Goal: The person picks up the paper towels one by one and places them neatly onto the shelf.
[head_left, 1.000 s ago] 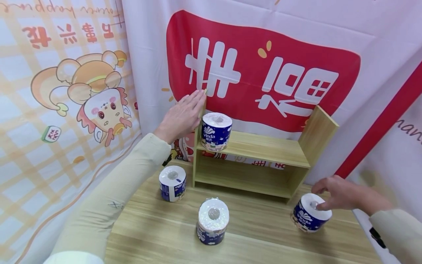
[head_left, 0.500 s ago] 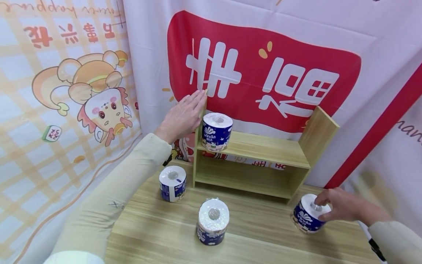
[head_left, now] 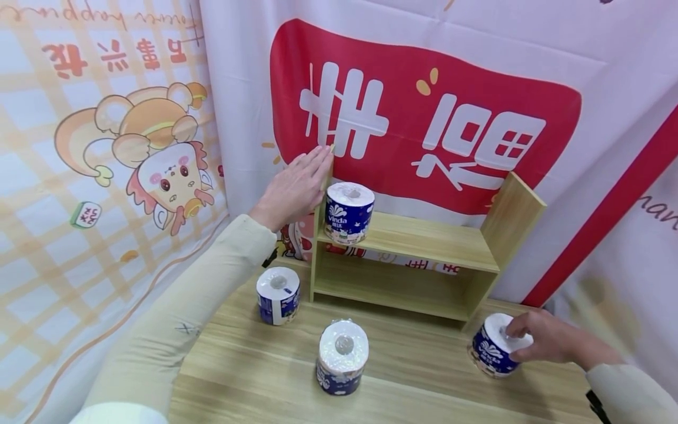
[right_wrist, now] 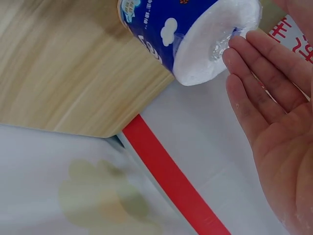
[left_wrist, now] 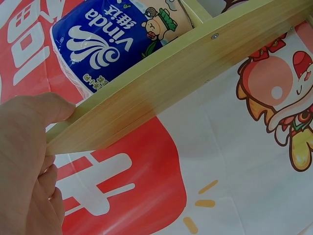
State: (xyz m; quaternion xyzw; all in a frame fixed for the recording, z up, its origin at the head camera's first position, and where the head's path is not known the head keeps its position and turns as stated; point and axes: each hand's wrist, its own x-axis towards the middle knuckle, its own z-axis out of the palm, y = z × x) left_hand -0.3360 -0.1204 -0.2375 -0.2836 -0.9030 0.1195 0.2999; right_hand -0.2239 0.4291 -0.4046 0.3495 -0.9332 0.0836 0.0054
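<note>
My left hand (head_left: 296, 188) holds the upper end of the left side panel of a small wooden shelf (head_left: 434, 241). In the left wrist view, the thumb (left_wrist: 56, 108) lies on one side of that panel and the fingers on the other. A blue-and-white toilet roll (head_left: 349, 215) stands on the upper board, close to that panel. On the table at the right, my right hand (head_left: 551, 338) hovers at the top of another toilet roll (head_left: 492, 347). Its fingers (right_wrist: 266, 73) are nearly straight, tips by the roll's core hole; whether they touch is unclear.
Two more toilet rolls stand on the wooden table (head_left: 413, 383): one roll (head_left: 278, 297) left of the shelf, another roll (head_left: 341, 359) in front. A printed cloth (head_left: 238, 88) hangs behind and on the sides. The shelf's right panel (head_left: 514, 218) rises near the right roll.
My right hand has shifted slightly down and stays at the right toilet roll. The left hand keeps its place on the shelf panel. The rolls stand where they were.
</note>
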